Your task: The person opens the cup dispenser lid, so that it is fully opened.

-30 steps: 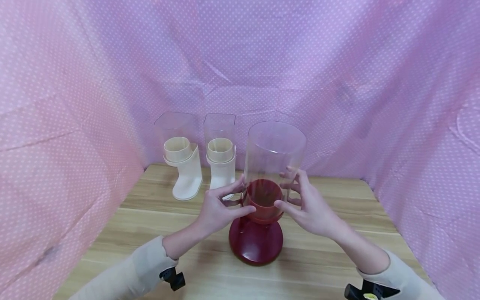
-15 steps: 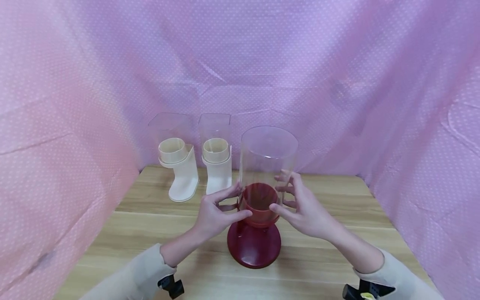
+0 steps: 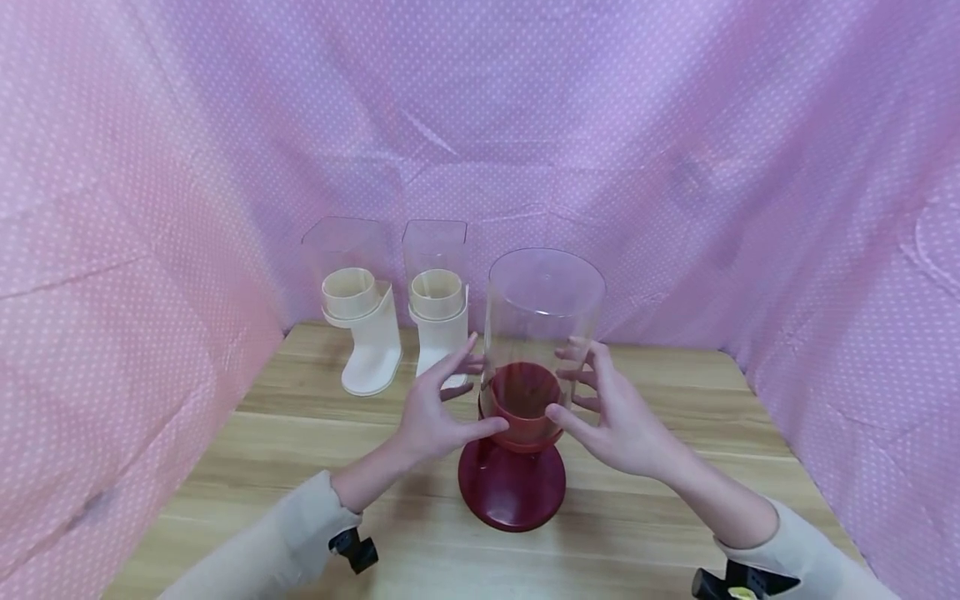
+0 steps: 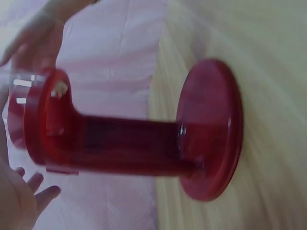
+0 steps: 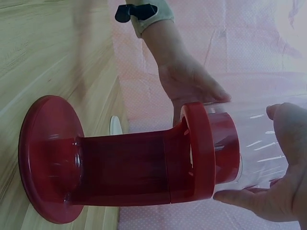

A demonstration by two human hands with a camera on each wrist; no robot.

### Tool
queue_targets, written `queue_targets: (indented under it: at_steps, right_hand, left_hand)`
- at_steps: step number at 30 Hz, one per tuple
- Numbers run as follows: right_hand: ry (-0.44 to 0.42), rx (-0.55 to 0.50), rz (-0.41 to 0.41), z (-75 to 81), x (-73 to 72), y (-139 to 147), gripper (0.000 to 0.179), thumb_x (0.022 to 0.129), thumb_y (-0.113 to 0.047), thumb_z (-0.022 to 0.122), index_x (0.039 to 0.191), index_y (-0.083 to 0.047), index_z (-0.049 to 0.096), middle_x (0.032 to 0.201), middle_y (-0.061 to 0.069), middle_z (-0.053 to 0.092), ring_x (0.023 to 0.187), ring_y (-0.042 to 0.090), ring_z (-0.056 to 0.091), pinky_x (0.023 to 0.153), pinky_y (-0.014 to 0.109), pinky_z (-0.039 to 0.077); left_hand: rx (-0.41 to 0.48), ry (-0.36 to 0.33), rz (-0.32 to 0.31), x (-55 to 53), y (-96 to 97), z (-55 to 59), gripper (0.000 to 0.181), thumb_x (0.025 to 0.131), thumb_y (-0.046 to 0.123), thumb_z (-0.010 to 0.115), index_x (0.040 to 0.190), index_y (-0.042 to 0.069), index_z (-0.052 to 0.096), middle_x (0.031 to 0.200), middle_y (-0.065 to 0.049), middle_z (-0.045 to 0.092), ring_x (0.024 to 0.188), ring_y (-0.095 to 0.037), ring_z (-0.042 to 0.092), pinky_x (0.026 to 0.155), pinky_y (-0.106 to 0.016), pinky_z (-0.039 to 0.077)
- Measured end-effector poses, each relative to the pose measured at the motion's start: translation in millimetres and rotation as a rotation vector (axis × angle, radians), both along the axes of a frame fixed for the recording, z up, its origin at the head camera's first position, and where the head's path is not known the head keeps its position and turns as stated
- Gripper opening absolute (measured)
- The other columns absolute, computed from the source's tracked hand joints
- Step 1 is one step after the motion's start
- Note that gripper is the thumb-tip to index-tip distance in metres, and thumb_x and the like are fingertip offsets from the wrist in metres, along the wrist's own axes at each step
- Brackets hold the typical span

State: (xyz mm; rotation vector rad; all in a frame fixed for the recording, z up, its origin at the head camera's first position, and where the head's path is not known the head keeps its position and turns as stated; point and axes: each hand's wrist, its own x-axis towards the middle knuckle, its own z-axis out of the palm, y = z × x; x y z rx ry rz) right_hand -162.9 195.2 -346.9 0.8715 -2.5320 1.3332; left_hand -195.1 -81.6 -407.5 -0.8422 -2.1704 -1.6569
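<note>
A clear cylinder (image 3: 546,292) stands upright with its lower end around a red cup-like collar (image 3: 525,390), in the ring of a dark red stand (image 3: 512,487). My right hand (image 3: 618,417) holds the cylinder's right side, fingers behind and thumb in front; the right wrist view shows this hand (image 5: 283,177) round the clear wall. On the other side my left hand (image 3: 435,417) has its fingers spread, thumb near the front of the collar. In the left wrist view the fingers of that hand (image 4: 17,199) stand apart from the red ring (image 4: 45,120).
Two white stands (image 3: 375,350) (image 3: 438,337) with cream collars and clear square-topped containers stand at the back left of the wooden table (image 3: 675,517). Pink dotted cloth (image 3: 480,100) hangs behind and along both sides.
My left hand's fingers have loosened from the cylinder and spread upward and away. The right hand keeps its hold. The cylinder and red stand look unmoved apart from slight camera shift.
</note>
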Motion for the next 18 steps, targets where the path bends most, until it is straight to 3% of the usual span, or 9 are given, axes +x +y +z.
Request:
queue_targets:
  at_steps: [5, 8, 12, 14, 18]
  right_hand:
    - [0.045, 0.005, -0.048, 3.2, 0.1, -1.7, 0.082, 0.096, -0.016, 0.08, 0.157, -0.012, 0.025, 0.167, 0.015, 0.037, 0.137, 0.044, 0.061, 0.094, 0.053, 0.064]
    - [0.038, 0.0, -0.05, 4.4, 0.0, -3.7, 0.084, 0.097, -0.016, 0.078, 0.16, -0.013, 0.023, 0.166, 0.017, 0.038, 0.136, 0.044, 0.062, 0.092, 0.055, 0.064]
    - [0.009, -0.002, -0.036, 3.9, 0.0, -5.9, 0.086, 0.099, -0.015, 0.076, 0.163, -0.015, 0.019, 0.16, 0.018, 0.046, 0.136, 0.044, 0.062, 0.09, 0.053, 0.065]
    - [0.005, -0.007, -0.03, 3.1, -0.3, -6.1, 0.085, 0.099, -0.013, 0.075, 0.163, -0.015, 0.019, 0.158, 0.018, 0.047, 0.136, 0.043, 0.062, 0.088, 0.051, 0.066]
    - [0.023, -0.023, 0.001, 0.5, -3.6, -4.7, 0.08, 0.099, -0.006, 0.072, 0.16, -0.012, 0.021, 0.156, 0.02, 0.048, 0.135, 0.045, 0.062, 0.086, 0.048, 0.067]
  left_hand:
    - [0.038, -0.018, -0.27, -24.2, -3.9, 0.4, 0.111, 0.083, 0.044, 0.091, 0.17, 0.016, 0.027, 0.161, -0.02, 0.051, 0.148, -0.041, 0.049, 0.114, -0.058, 0.05]
    - [0.056, -0.063, -0.401, -35.1, -3.9, -0.4, 0.11, 0.087, 0.041, 0.088, 0.17, 0.01, 0.023, 0.165, -0.024, 0.044, 0.151, -0.047, 0.044, 0.117, -0.058, 0.048]
    - [0.026, -0.104, -0.46, -41.7, -2.7, -2.6, 0.101, 0.089, 0.032, 0.088, 0.167, 0.007, 0.029, 0.162, -0.023, 0.049, 0.145, -0.039, 0.055, 0.112, -0.046, 0.054]
    - [0.015, -0.111, -0.458, -42.5, -2.6, -4.1, 0.09, 0.089, 0.031, 0.088, 0.16, 0.004, 0.04, 0.165, -0.02, 0.047, 0.143, -0.032, 0.058, 0.108, -0.041, 0.056]
    - [0.01, -0.109, -0.433, -40.2, -1.7, -5.4, 0.091, 0.088, 0.037, 0.088, 0.16, 0.004, 0.043, 0.172, -0.012, 0.038, 0.144, -0.024, 0.057, 0.107, -0.04, 0.058]
